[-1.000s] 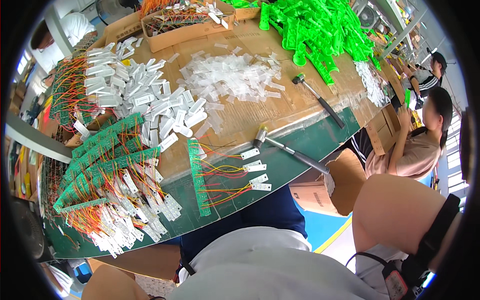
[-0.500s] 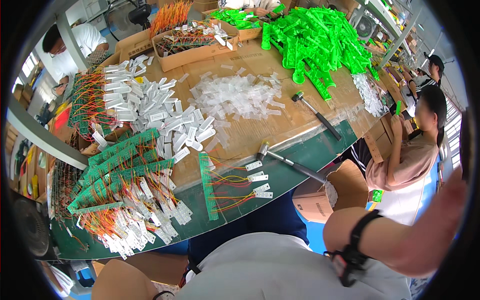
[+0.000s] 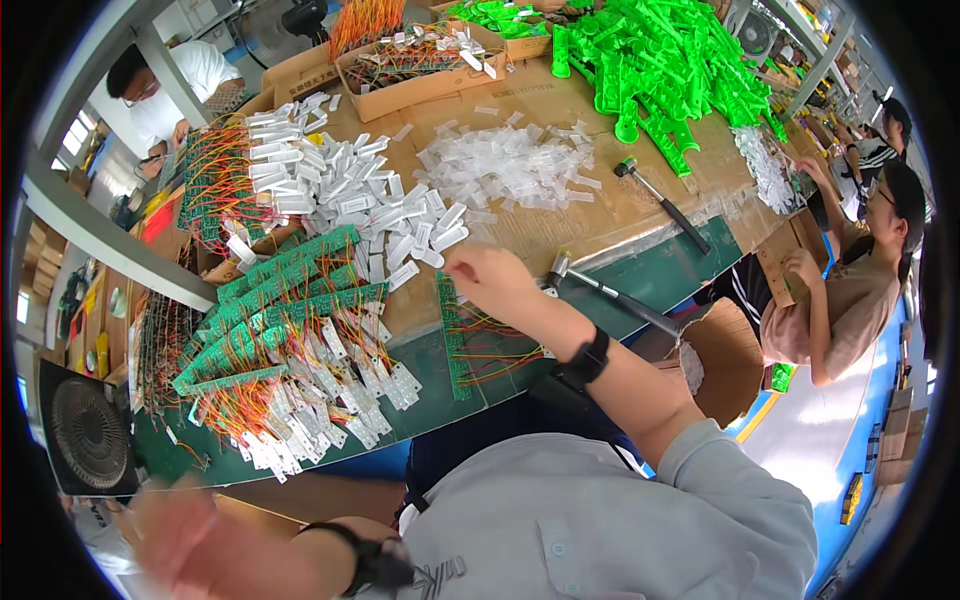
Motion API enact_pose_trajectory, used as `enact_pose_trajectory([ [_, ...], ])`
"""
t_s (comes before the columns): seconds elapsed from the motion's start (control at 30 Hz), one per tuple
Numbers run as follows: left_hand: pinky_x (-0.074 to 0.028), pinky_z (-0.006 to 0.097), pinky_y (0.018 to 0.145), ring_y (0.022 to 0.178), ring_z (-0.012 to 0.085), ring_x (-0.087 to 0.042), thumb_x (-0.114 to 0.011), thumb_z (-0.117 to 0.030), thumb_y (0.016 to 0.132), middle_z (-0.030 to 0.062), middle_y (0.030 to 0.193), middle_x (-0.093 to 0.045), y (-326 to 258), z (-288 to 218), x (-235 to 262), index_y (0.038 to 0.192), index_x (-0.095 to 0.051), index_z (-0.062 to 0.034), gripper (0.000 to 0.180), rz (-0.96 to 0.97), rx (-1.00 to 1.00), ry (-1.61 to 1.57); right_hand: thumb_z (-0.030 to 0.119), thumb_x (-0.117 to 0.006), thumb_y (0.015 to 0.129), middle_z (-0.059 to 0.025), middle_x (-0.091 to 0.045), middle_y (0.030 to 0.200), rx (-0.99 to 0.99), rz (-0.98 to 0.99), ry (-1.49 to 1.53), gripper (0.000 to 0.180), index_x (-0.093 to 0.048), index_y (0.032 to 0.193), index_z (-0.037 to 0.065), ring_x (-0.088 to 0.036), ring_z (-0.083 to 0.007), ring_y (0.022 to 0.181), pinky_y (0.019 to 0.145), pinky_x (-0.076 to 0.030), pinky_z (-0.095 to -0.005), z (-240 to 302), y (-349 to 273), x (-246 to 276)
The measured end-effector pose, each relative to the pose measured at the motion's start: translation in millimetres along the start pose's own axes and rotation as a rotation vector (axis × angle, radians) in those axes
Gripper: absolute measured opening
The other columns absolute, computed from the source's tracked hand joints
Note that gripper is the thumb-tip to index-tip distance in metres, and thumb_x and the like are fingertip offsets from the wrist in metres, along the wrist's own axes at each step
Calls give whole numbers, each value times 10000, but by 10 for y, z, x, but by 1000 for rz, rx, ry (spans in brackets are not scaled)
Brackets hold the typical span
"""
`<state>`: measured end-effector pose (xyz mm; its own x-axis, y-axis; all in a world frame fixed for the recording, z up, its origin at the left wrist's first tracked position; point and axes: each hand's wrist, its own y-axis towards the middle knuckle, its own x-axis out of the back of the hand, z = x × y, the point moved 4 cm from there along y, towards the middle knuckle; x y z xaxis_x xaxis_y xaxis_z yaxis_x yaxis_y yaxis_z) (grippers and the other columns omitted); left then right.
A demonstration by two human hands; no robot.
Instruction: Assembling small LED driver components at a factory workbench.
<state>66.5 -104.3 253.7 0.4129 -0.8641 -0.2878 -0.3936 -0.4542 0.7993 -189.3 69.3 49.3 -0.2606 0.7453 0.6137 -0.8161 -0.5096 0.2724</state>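
Observation:
My right hand (image 3: 487,279) reaches over the table with its fingers curled; whatever they may hold is hidden. Under and beside it lies a green circuit board strip (image 3: 455,345) with red and yellow wires, partly covered by the hand and forearm. A heap of white plastic pieces (image 3: 400,215) is just beyond the fingers. Blurred by motion, my left hand (image 3: 195,545) is at the lower left, off the table's near edge. To the left on the table are stacked green circuit boards (image 3: 290,320), with wires leading to white perforated plates (image 3: 340,400).
Two hammers lie right of my hand, a nearer hammer (image 3: 625,305) and a farther hammer (image 3: 670,210). Clear plastic pieces (image 3: 505,165) and green plastic shells (image 3: 660,75) are piled farther back. A cardboard bin (image 3: 725,350) stands at the right edge, near a seated person (image 3: 850,290).
My right hand has swung from the far lower right to over the circuit board strip. My left hand has come into view at the lower left. The view has shifted slightly.

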Motion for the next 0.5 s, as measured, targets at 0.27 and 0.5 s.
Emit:
enact_pose_trajectory([
  [0.27,-491,321,571,616,159,-626,-736,-134,895,107,892,-704,-1427,1824,-58,1081,-656,0,243,504,877,662,170,-712,799,-121,-636,1008,278,62,-573,136,-717,907,88,-616,-307,1043,809,-530,-425,103,445,-839],
  [0.5,-487,323,561,584,174,-620,-776,-139,863,97,794,-685,-1663,2084,-153,1078,-646,11,293,705,833,750,183,-747,844,-103,-667,907,143,-101,-293,228,-691,1035,70,-663,-296,876,758,-536,-421,25,43,-12],
])
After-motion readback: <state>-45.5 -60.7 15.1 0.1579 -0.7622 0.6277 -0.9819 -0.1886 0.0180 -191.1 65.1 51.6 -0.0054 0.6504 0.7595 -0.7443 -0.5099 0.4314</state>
